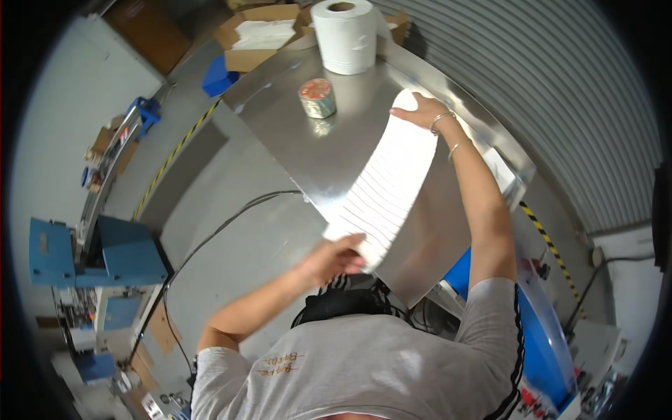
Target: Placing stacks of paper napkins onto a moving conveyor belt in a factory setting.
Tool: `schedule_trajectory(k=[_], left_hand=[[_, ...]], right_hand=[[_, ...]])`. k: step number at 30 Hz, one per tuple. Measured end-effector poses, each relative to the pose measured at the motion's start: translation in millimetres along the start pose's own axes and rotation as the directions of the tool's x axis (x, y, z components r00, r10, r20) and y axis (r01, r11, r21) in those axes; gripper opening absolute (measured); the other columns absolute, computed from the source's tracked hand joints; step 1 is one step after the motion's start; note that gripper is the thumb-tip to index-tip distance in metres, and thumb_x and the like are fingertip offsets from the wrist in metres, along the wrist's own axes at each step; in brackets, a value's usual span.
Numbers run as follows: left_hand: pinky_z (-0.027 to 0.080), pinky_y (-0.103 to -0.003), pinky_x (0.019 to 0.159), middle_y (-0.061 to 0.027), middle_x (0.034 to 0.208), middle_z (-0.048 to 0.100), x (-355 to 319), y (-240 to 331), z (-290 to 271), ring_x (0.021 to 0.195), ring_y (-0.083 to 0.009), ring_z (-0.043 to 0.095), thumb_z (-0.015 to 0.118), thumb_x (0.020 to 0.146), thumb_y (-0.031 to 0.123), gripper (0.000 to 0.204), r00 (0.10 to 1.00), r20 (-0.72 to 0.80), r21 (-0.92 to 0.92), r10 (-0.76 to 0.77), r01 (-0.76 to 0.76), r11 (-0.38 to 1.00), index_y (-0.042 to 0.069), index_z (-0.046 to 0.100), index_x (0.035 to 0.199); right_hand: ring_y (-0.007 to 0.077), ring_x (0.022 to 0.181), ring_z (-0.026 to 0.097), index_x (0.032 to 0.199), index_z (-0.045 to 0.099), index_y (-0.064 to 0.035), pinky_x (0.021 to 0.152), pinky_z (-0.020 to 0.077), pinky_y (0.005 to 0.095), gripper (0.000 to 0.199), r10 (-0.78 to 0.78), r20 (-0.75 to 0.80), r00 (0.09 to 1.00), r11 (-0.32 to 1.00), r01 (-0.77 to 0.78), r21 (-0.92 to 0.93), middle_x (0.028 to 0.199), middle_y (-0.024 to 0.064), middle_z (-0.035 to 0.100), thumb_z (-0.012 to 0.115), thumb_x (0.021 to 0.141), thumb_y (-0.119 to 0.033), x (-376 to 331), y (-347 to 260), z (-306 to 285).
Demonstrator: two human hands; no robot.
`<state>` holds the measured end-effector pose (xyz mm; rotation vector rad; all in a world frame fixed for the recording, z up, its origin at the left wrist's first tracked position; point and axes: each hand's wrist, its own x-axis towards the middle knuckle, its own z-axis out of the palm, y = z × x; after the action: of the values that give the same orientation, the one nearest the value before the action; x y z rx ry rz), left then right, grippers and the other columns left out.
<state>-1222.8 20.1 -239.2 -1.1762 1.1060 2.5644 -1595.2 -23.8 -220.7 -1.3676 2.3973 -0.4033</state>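
Observation:
Between my two hands stretches a long white band [388,182] with many thin dark lines across it, like a row of overlapping paper sheets or a folded strip; I cannot make out which. It lies at a slant over the metal table [287,133]. My left hand [336,257] is closed on its near end by the table's front edge, slightly blurred. At the far end my right hand [422,112], with bracelets at the wrist, has its thumb on top and its fingers over the far edge. A short shiny roll [317,98] with a red-patterned top stands left of the right hand.
A big white paper roll [344,38] stands at the table's back corner. Behind it is an open cardboard box [255,38] beside a blue bin [219,75]. A black cable [231,218] crosses the floor at left, near blue machinery [126,248]. A corrugated shutter rises at right.

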Motion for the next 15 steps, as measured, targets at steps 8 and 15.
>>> schedule_trajectory(k=[8,15], left_hand=[[0.040,-0.038,0.093,0.0000,0.131,0.049,5.8,-98.0,74.2,0.114,-0.0169,0.050,0.058,0.091,0.028,0.041,0.932,0.360,-0.593,0.026,0.207,0.778,0.014,0.046,0.128],[0.042,-0.037,0.089,-0.0018,0.132,0.050,14.8,-114.7,87.5,0.113,-0.0205,0.052,0.055,0.093,0.031,0.026,0.882,0.471,-0.580,0.003,0.307,0.755,0.020,0.049,0.116]], right_hand=[[0.0372,0.112,0.055,0.133,0.047,-0.0099,0.098,0.0397,0.0404,0.094,-0.498,0.223,0.838,0.836,0.532,-0.132,0.116,0.0217,0.060,0.053,0.068,-0.078,32.0,-114.7,47.7],[0.0287,0.131,0.035,0.137,0.042,-0.0124,0.106,0.0292,0.0392,0.071,-0.624,-0.125,0.771,0.780,0.604,-0.166,0.141,0.0134,0.040,0.060,0.081,-0.051,9.5,-111.8,46.0]])
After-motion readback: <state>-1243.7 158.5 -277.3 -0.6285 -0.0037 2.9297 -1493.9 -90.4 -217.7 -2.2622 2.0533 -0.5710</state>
